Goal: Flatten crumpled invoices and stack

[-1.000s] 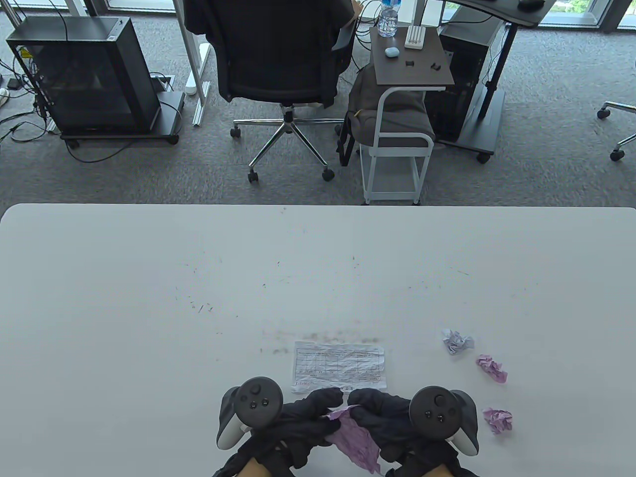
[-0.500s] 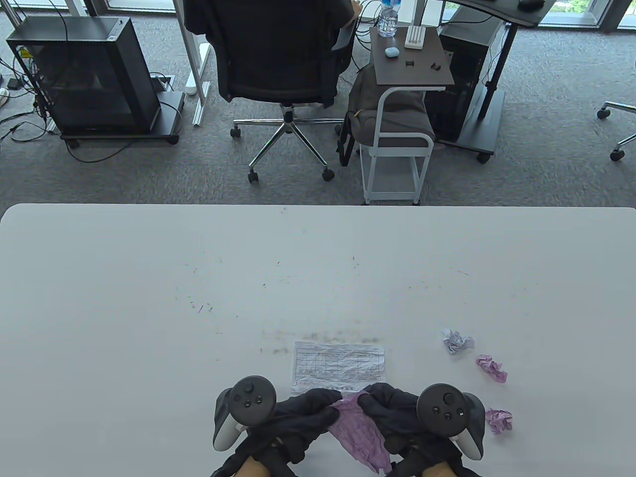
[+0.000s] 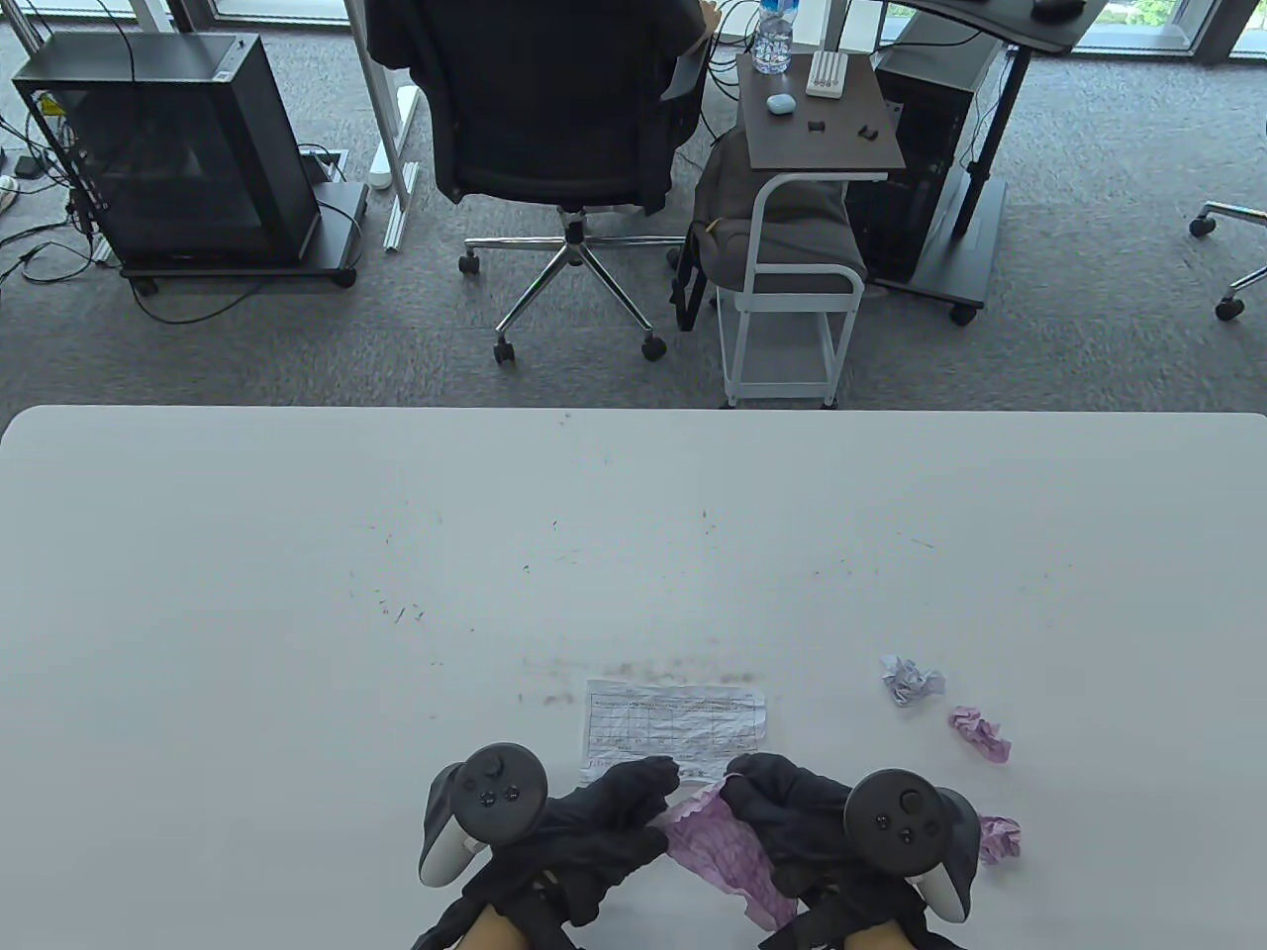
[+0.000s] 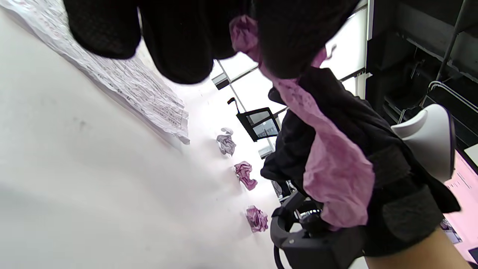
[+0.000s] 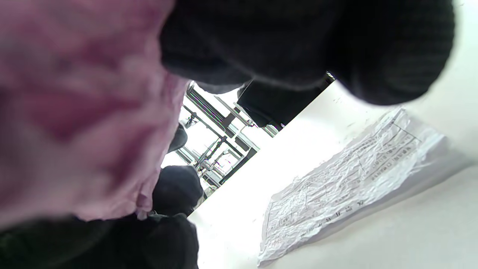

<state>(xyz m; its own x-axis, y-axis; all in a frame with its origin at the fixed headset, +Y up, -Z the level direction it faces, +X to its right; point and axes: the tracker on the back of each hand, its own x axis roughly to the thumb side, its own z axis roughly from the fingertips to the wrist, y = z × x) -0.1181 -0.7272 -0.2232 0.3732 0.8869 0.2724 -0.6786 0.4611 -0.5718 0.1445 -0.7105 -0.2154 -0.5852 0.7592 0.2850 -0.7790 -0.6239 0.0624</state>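
At the bottom centre of the table view both gloved hands pull open a crumpled pink paper invoice [image 3: 728, 861], held just above the white table [image 3: 297, 594]: the left hand [image 3: 594, 826] pinches its left edge between thumb and fingers, and the right hand [image 3: 792, 821] pinches the upper right edge while the sheet trails down toward the bottom edge of the frame. To do this step well, I judge the two pinches should sit at opposite edges and draw apart evenly and gently, since thin creased paper tears easily; then the sheet should be laid down and smoothed with flat palms before it goes onto the flattened white printed invoice [image 3: 676, 727] lying just beyond the fingertips. Three small crumpled paper balls [image 3: 975, 732] wait at the lower right, the nearest partly hidden by the right hand's tracker. Compared with a second ago, the hands have moved further apart, the right one shifting rightward, and the pink sheet shows wider and more opened out; the white invoice and the balls have not moved
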